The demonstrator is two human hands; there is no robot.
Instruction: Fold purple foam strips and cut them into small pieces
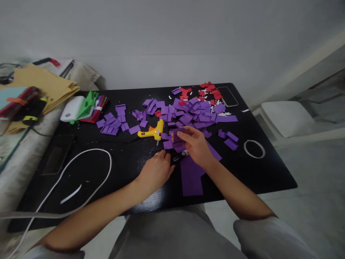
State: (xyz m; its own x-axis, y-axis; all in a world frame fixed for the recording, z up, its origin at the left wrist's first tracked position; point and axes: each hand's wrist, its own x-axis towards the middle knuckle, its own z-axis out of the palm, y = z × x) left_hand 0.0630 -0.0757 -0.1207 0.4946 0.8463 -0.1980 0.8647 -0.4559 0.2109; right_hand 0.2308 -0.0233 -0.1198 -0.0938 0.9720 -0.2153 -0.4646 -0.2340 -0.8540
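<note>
My right hand (pixel 196 143) pinches a small purple piece (pixel 178 136) between thumb and fingers, above the black table. Just left of it, my left hand (pixel 156 167) rests low with its fingers curled down at the black-handled scissors (pixel 182 154); its fingertips are hidden, so its hold is unclear. Larger purple sheets (pixel 191 178) lie below my right hand. Beyond the hands, a yellow glue gun (pixel 152 132) lies on its side, and many folded purple pieces (pixel 195 111) are heaped behind it.
Red scraps (pixel 210 90) and a clear frame (pixel 228 97) lie at the back right, a white ring (pixel 254 149) at the right. A white cable (pixel 110 162) loops across the left. Coloured bundles (pixel 91 108) and brown envelopes (pixel 44 84) sit at the far left.
</note>
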